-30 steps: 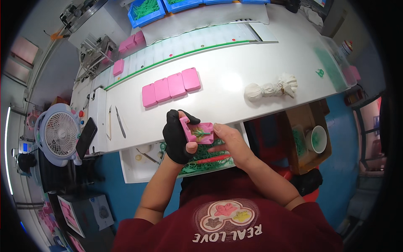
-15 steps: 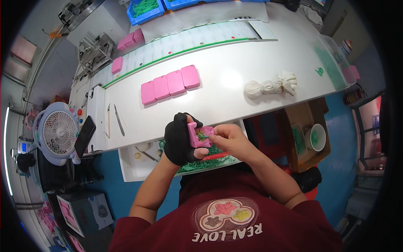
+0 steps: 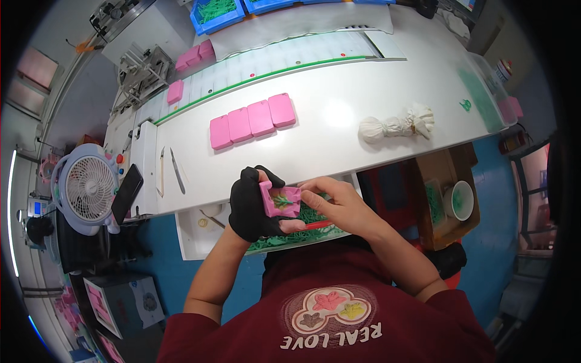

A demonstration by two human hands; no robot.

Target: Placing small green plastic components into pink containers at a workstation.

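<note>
Both hands met over the tray at the table edge. The left hand, in a black fingerless glove, clasped a pink mould upright in its palm. The right hand pinched a red tool, fingertips pressing the mould's right side.

A: Any packages, labels or screens?
B: A dark phone lies screen-up beside the fan, far left. A brown cardboard box stands open under the table's right end.
</note>
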